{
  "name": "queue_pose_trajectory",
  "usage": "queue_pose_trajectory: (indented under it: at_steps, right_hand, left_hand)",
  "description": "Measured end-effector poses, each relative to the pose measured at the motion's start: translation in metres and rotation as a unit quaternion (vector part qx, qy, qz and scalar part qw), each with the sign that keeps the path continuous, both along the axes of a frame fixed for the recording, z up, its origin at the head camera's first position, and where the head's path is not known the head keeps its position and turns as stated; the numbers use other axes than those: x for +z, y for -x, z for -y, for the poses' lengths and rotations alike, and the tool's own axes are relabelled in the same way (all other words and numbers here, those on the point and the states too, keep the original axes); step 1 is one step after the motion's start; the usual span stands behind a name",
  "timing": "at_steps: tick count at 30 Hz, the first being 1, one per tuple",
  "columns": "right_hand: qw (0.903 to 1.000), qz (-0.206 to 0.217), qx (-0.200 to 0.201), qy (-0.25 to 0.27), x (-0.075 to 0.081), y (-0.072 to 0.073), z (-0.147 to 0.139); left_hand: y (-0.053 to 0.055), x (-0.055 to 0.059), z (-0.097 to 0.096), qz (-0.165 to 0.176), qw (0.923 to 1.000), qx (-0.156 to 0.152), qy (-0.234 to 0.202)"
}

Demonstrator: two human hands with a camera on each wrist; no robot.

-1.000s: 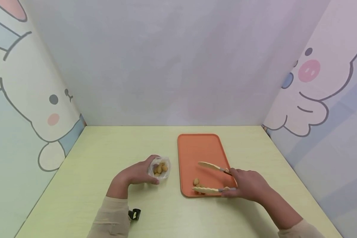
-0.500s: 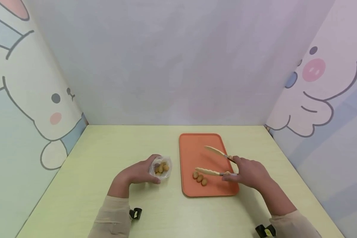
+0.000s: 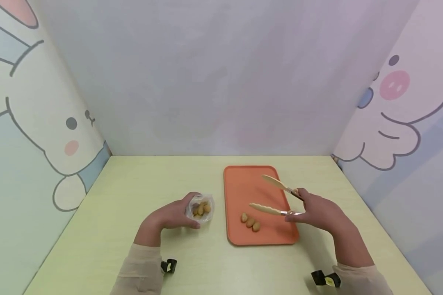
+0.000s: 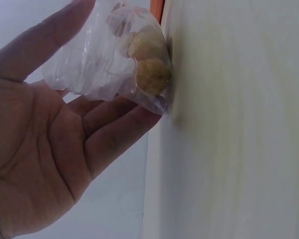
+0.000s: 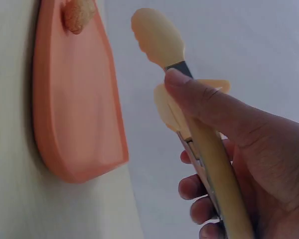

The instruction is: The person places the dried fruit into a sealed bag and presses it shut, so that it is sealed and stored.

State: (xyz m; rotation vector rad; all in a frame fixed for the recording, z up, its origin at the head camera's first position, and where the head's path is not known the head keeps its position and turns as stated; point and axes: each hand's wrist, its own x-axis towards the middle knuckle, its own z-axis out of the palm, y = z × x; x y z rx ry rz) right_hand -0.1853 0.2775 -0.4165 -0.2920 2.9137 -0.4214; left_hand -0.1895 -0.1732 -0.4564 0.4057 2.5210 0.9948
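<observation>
Tongs in the right hand have drawn back up and rightward from the near part of the tray since a second ago, when one tip covered part of the small pile there; three brown nut-like pieces now show fully, in a slanting row. By contrast, the left hand and its clear plastic bag keep their place.

Thumb and fingers of the right hand grip the tongs, whose two arms stand spread, the cream tips above the tray and not touching it. Thumb and fingers of the left hand curve round the bag and hold it, low at the tabletop, with more brown pieces inside.

A narrow strip of tabletop separates the bag from the tray's left rim. The row sits in the near left quarter of the tray, inside the rim, leaving the orange floor beyond it as room under the tongs. The right hand is by the right rim; past it, tabletop runs on to the right wall. A wider stretch lies between the left hand and the left wall.

Pale yellow-green, the tabletop meets a plain greyish back wall beyond the tray's far edge. Large cartoon animals decorate both side walls.
</observation>
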Motion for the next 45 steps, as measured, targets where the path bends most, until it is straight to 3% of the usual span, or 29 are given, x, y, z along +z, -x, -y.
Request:
queue_pose_trajectory:
  at_steps: [3,8,15,21,26,38,45]
  right_hand:
    - [0.9999,-0.003,0.012,0.012,0.006,-0.005,-0.005]
    - [0.9988,-0.032,0.029,-0.022,0.019,-0.014,-0.012]
    - [0.9977,0.001,0.047,-0.049,0.032,-0.022,-0.021]
    - [0.9954,0.046,0.062,-0.056,0.026,-0.017,-0.015]
    - [0.9949,0.074,0.063,-0.028,0.022,-0.013,-0.005]
    - [0.9939,0.059,0.080,-0.049,0.022,-0.009,-0.006]
    - [0.9934,0.060,0.088,-0.044,0.012,-0.007,0.000]
  left_hand:
    - [0.000,0.000,0.000,0.002,1.0000,0.000,-0.002]
    - [0.001,-0.001,-0.001,0.000,1.0000,-0.001,-0.002]
    - [0.001,0.000,-0.001,0.002,1.0000,-0.004,0.001]
    - [0.000,0.001,0.001,0.002,1.0000,0.000,0.000]
    - [0.001,0.002,0.001,-0.001,1.0000,0.000,0.000]
    - [0.004,0.000,0.000,-0.001,1.0000,-0.007,0.003]
    - [0.004,-0.003,0.000,0.010,0.9999,-0.002,0.004]
